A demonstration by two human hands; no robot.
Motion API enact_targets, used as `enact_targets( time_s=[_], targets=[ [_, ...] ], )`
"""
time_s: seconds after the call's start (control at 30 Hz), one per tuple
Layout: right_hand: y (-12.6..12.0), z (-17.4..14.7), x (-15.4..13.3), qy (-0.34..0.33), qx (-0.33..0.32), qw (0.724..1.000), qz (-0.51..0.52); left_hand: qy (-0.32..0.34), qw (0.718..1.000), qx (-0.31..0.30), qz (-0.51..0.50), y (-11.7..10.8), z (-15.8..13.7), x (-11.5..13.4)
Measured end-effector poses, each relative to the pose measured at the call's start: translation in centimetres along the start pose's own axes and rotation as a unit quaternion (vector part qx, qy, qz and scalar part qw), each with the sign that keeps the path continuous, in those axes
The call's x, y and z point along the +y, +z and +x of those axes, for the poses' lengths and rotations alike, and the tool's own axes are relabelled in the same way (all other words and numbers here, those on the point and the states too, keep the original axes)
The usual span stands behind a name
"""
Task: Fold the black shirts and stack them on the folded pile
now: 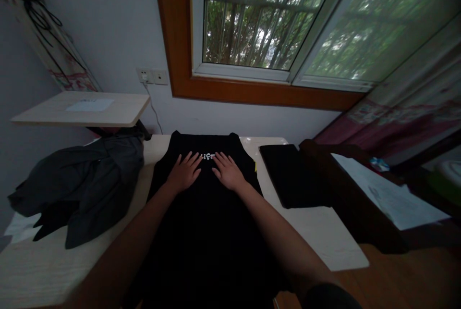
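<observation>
A black sleeveless top (pixel 212 222) lies spread over the light table, its neck end toward the wall and its lower part reaching the near edge. White lettering (pixel 208 156) shows on its upper part. Flat on the cloth, just left of the lettering, rests my left hand (pixel 185 172) with fingers apart. My right hand (pixel 228 171) lies palm down to the right of the lettering, fingers spread too. Neither hand grips anything. A small yellow spot (pixel 255 166) shows at the top's right edge.
Dark grey clothing (pixel 97 179) is heaped on the left, below a raised board (pixel 82 107) with paper on it. A flat black object (pixel 293 174) lies right of the top. Farther right, papers (pixel 389 191) rest on dark furniture. Behind are a wall socket (pixel 151 76) and a window.
</observation>
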State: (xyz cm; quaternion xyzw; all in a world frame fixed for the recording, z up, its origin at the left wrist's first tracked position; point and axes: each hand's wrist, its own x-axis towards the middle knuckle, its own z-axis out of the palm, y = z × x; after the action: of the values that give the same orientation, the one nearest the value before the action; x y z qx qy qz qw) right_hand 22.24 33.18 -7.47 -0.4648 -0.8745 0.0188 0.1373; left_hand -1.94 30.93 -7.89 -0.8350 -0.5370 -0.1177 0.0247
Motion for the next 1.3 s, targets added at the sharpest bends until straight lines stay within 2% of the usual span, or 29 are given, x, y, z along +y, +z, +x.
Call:
enact_targets(
  time_s=[0.33, 0.63, 0.83, 1.07, 1.17, 1.3],
  targets=[
    [-1.4, -7.8, 2.7, 0.032, 0.035, 0.999, -0.002, -0.015, 0.999, -0.011, 0.026, -1.2, -7.3, -2.1],
    [-2.2, -12.7, 4.4, 0.087, 0.074, 0.993, -0.038, -0.028, 0.998, -0.006, 0.049, -1.8, -11.2, -3.1],
    [-2.6, -14.6, 4.7, 0.114, 0.074, 0.986, -0.091, -0.043, 0.996, 0.005, 0.075, -2.9, -14.0, -3.4],
    [-3.3, -15.8, 4.8, 0.139, 0.072, 0.981, -0.117, -0.061, 0.993, 0.031, 0.092, -3.7, -17.3, -4.8],
    [-3.3, -15.1, 4.8, 0.141, 0.069, 0.980, -0.122, -0.075, 0.993, 0.043, 0.082, -3.5, -17.2, -5.2],
    [-3.1, -13.2, 5.5, 0.155, 0.055, 0.978, -0.131, -0.091, 0.991, 0.043, 0.084, -2.7, -15.4, -6.1]
  ],
)
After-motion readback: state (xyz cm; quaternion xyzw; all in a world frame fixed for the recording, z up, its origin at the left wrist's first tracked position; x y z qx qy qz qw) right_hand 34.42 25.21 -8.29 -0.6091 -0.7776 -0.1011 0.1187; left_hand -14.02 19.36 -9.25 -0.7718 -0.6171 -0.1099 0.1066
